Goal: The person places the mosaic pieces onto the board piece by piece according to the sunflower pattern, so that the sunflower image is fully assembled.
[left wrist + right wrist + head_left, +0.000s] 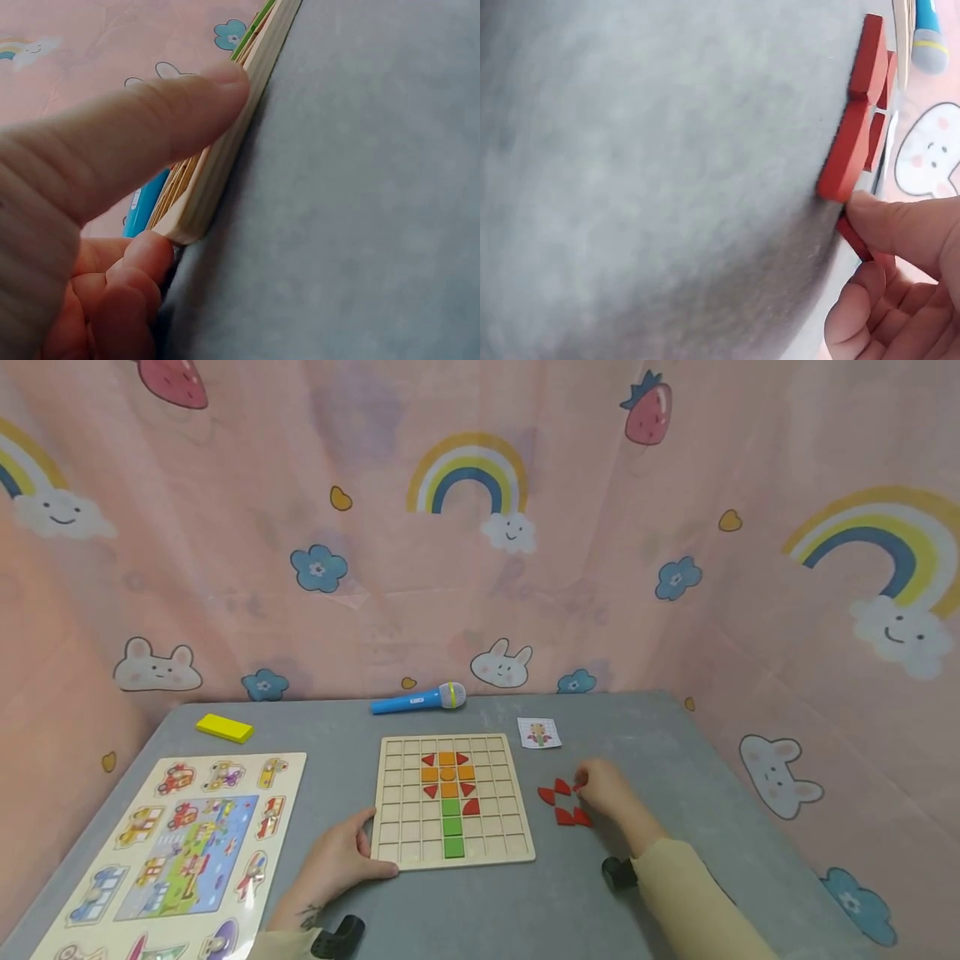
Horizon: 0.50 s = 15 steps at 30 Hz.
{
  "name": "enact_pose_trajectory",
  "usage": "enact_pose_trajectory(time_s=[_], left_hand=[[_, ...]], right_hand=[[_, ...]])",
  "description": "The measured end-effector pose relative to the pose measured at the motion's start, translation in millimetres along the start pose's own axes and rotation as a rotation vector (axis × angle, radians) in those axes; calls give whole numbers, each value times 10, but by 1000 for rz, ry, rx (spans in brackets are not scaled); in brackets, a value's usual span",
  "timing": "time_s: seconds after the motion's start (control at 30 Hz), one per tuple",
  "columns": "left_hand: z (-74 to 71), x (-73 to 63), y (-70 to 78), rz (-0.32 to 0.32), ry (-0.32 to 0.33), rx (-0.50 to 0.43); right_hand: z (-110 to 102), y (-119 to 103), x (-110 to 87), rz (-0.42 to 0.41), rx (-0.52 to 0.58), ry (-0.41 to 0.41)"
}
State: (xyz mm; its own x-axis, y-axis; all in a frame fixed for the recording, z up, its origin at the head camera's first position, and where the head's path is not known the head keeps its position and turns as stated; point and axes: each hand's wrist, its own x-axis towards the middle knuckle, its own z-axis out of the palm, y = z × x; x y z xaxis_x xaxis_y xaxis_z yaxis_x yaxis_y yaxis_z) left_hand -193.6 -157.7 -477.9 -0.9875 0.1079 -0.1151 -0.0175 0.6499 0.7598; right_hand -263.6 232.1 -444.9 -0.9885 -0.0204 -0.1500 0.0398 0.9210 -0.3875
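Observation:
A square wooden grid board (491, 839) lies in the middle of the table. On it are orange and green squares, an orange disc, small red triangles and a red quarter-round piece (471, 807). My left hand (339, 853) grips the board's near left corner, with the thumb (217, 90) along the front edge and the other fingers at the left side. Right of the board, my right hand (607, 792) pinches a red piece (853, 238) between thumb and finger; its shape is partly hidden. Several loose red quarter-round pieces (564, 816) lie close beside that hand.
A small picture card (539, 733) lies beyond the red pieces. Behind the board is a blue toy microphone (408, 702). At the left are a picture puzzle board (288, 772) and a yellow block (224, 728). A pink patterned curtain (450, 610) hangs behind the grey table (465, 914).

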Motion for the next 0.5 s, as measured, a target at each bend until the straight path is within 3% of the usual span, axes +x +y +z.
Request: enact_pose_trajectory(time_s=[0.23,0.5], left_hand=[[11,-7,-3,-4,-4,1],[12,4,-4,-16,7,-10]], right_hand=[[-39,-171,-58,28,110,64],[79,-782,-92,-8,468,84]])
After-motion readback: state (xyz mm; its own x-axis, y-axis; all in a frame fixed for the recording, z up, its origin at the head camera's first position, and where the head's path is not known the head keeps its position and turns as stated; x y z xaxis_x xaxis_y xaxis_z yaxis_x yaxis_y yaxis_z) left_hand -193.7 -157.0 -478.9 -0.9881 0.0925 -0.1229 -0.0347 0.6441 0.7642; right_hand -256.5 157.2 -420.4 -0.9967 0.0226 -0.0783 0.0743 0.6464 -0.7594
